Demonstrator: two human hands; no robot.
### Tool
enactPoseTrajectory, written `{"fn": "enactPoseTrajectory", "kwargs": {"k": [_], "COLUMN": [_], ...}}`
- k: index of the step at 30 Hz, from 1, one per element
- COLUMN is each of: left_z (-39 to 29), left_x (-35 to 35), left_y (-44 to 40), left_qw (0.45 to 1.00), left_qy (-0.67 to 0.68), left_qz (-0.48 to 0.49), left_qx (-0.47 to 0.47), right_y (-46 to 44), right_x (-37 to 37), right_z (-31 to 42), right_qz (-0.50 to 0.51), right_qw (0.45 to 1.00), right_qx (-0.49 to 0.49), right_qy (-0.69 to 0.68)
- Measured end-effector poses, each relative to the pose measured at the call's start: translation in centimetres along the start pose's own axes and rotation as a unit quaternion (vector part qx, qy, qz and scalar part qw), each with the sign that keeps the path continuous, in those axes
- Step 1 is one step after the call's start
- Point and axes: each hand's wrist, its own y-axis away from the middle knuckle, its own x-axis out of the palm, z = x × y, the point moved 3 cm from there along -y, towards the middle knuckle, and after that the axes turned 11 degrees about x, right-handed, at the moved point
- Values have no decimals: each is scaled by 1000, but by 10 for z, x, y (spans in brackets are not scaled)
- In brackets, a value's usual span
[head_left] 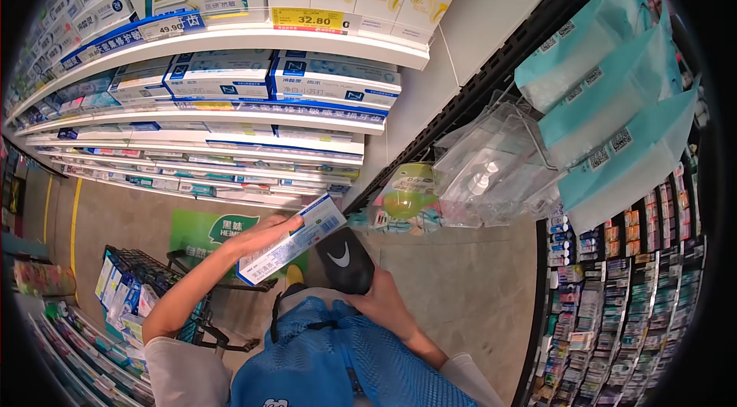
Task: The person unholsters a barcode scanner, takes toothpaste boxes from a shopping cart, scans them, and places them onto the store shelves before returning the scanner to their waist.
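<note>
The left hand holds a long white and blue box. The fingers press on the side of the box and the two ends stick out. The box is tilted, up in the air near the ends of the low shelves. The right hand is down low, apart from the left one, at the edge of a black thing with a white swoosh. I cannot tell if it grips that black thing or just touches it.

Below the hands is a blue vest. To the left is a black cart with boxes in it. A green mat lies on the floor. Up high, more boxes sit in rows. Clear packs and light blue bags hang to the right.
</note>
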Motion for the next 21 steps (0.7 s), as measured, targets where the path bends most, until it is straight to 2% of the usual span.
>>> {"fn": "enactPoseTrajectory", "kwargs": {"k": [8,9,10,11,12,13,15,17,19,21], "left_z": [-4,-5,-6,-10,-41,-41,-49,-55,-56,-52], "left_x": [1,-4,-12,-19,-20,-26,-41,-52,-60,-57], "left_y": [-2,-7,-14,-21,-20,-32,-58,-87,-114,-125], "left_qw": [999,999,989,966,935,884,790,765,723,720], "left_qy": [-12,-16,-127,-236,-328,-384,-507,-549,-578,-582], "left_qz": [-48,-47,-64,-80,-121,-184,-187,-167,-183,-163], "left_qx": [20,23,49,75,53,196,290,294,332,341], "right_y": [3,6,9,11,12,14,17,22,30,35], "right_x": [-2,-5,-7,-9,-13,-15,-16,-19,-23,-23], "right_z": [-13,-11,-11,-18,-31,-43,-61,-63,-60,-67], "right_qz": [-21,-33,-45,-51,-57,-63,-89,-116,-108,-137], "right_qw": [1000,999,994,994,993,992,991,989,990,987], "right_qx": [13,16,18,16,38,61,41,20,78,69], "right_qy": [14,-40,-94,-96,-92,-88,-90,-91,-48,-46]}}
